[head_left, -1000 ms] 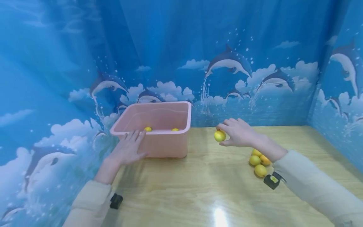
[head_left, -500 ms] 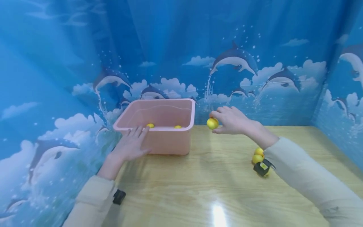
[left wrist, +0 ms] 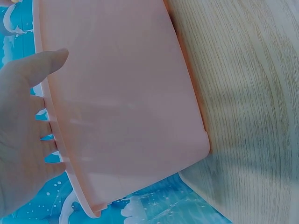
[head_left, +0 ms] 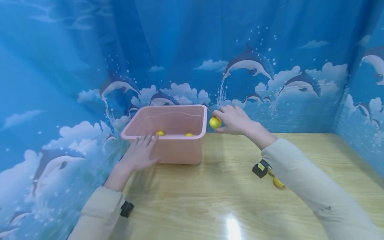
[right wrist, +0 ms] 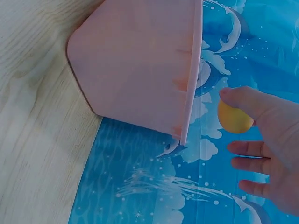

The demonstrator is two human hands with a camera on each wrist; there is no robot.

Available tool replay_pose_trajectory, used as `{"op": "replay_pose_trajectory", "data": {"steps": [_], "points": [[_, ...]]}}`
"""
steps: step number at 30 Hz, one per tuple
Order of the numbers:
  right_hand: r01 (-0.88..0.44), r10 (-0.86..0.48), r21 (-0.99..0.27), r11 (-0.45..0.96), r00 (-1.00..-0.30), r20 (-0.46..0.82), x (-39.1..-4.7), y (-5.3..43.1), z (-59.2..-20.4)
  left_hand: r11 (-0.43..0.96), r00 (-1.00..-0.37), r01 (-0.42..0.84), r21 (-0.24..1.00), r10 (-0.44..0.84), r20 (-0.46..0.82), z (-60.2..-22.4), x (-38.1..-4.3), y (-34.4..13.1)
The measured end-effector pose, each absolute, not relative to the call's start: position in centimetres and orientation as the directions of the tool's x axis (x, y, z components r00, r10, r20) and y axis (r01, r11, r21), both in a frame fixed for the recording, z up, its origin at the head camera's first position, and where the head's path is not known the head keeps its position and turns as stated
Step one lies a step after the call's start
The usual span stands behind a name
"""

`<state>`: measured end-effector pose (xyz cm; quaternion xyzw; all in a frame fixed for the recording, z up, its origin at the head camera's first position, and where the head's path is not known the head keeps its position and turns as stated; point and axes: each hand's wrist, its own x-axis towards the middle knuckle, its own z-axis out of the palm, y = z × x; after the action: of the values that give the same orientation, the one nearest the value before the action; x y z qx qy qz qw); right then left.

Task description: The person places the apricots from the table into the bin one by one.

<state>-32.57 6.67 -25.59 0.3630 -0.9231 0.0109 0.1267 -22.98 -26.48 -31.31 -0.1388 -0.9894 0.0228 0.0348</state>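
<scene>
Yellow fruit (head_left: 215,122) is hanging beside the tub (head_left: 180,151), right hand (head_left: 235,120) just pinching it, so slipping could be dumping it outside, left hand (head_left: 138,155) lying spread over the rim (head_left: 174,137).

The fruit (head_left: 215,122) in my right grip (head_left: 234,120) looks smooth-skinned, with a soft sheen. I see the bin (head_left: 180,150) as smooth plastic, its broad walls mostly matt. The surface (head_left: 222,186) shows wood grain and is glossy enough to throw back a white glare; solid wood or laminate, I cannot tell. Behind, the curtain (head_left: 186,50) looks like thin printed cloth or plastic sheet, softly creased. My sleeves (head_left: 312,180) are matt, wrinkled cloth; my wrist cameras (head_left: 127,209) look like hard, dark plastic.
</scene>
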Motion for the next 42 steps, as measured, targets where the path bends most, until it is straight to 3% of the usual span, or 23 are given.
{"op": "replay_pose_trajectory", "data": {"steps": [8, 24, 42], "points": [[-0.657, -0.666, 0.13, 0.742, -0.702, 0.252, -33.5, 4.1, -25.5, 0.961, -0.96, 0.27, -0.05, 0.273, 0.055, -31.5, -23.0, -26.6], [-0.649, -0.647, 0.06, 0.758, -0.738, 0.193, -34.9, -0.4, -25.3, 0.962, -0.959, 0.266, -0.063, 0.271, 0.079, -31.8, -23.1, -26.7], [-0.63, -0.632, 0.066, 0.774, -0.761, 0.147, -35.3, -0.8, -26.2, 0.959, -0.956, 0.272, -0.078, 0.279, 0.095, -31.8, -23.1, -26.6]]}}
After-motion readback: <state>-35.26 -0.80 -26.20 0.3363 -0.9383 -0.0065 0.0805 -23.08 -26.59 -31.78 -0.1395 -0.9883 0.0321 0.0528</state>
